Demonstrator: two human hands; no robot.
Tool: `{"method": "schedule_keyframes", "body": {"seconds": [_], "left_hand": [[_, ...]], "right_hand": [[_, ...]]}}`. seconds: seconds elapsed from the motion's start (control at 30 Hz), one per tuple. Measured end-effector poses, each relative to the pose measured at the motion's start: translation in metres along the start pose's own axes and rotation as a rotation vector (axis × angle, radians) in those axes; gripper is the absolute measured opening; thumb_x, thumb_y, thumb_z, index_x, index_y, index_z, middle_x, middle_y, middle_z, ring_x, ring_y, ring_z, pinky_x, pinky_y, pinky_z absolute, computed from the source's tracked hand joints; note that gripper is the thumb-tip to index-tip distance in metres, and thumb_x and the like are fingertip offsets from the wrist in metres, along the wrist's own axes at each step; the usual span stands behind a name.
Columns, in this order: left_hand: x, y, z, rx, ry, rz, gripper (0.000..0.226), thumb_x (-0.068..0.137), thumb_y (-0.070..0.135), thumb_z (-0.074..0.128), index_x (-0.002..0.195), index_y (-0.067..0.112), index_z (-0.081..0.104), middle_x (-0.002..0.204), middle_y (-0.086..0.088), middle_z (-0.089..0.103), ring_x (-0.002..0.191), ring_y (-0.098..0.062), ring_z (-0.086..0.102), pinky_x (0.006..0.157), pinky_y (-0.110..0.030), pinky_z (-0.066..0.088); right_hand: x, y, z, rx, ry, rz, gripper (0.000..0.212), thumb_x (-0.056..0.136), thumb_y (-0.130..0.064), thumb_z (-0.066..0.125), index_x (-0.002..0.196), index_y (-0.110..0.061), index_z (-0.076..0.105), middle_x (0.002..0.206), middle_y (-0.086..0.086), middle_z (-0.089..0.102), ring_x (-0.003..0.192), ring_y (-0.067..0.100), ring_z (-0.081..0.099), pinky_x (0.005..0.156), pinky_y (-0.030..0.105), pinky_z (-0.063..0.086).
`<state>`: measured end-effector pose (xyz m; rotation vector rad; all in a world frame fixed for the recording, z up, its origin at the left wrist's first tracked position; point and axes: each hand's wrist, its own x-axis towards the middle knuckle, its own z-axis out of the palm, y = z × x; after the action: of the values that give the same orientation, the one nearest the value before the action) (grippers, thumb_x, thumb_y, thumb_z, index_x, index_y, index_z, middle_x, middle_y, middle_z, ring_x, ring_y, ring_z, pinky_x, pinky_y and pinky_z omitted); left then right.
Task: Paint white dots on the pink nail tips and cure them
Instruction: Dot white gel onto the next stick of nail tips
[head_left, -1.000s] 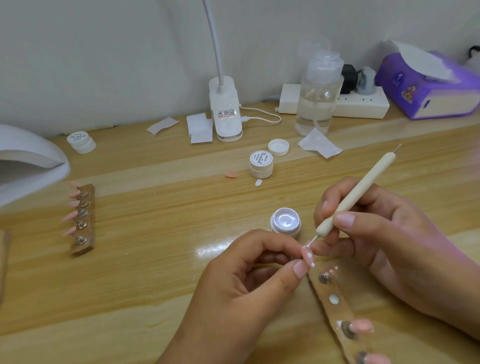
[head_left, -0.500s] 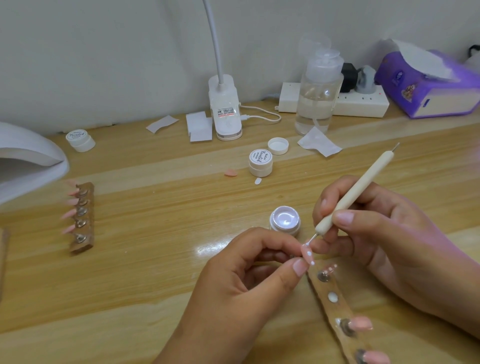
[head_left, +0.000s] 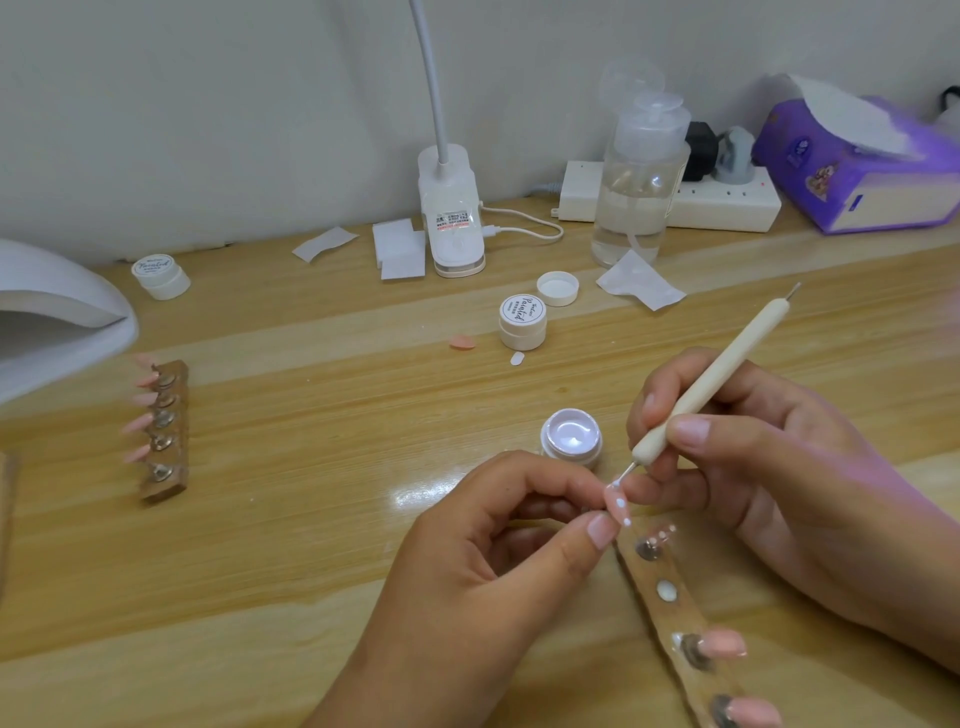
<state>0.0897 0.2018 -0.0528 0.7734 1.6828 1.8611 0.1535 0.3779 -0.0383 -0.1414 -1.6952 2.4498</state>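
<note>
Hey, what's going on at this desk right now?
A person is dotting fake nails. Their left hand pinches a pink nail tip that carries a few white dots. Their right hand holds a dotting tool with its point at the tip's upper end. An open pot of pale gel sits just behind. A strip of pink tips lies beside the curing lamp.
</note>
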Motion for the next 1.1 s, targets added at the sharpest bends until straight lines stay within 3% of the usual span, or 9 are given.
{"method": "schedule_keyframes", "body": {"seconds": [1.1], "left_hand": [[-0.0003, 0.0005, 0.0005, 0.001, 0.006, 0.004, 0.008, 0.07, 0.031, 0.073, 0.078, 0.028, 0.073, 0.082, 0.006, 0.07, 0.075, -0.001, 0.063, 0.068, -0.013, 0.048]], "right_hand": [[0.0, 0.0005, -0.0012, 0.005, -0.003, 0.004, 0.01, 0.066, -0.019, 0.068, 0.075, -0.015, 0.071, 0.071, 0.003, 0.061, 0.063, 0.008, 0.06, 0.064, 0.025, 0.058]]}}
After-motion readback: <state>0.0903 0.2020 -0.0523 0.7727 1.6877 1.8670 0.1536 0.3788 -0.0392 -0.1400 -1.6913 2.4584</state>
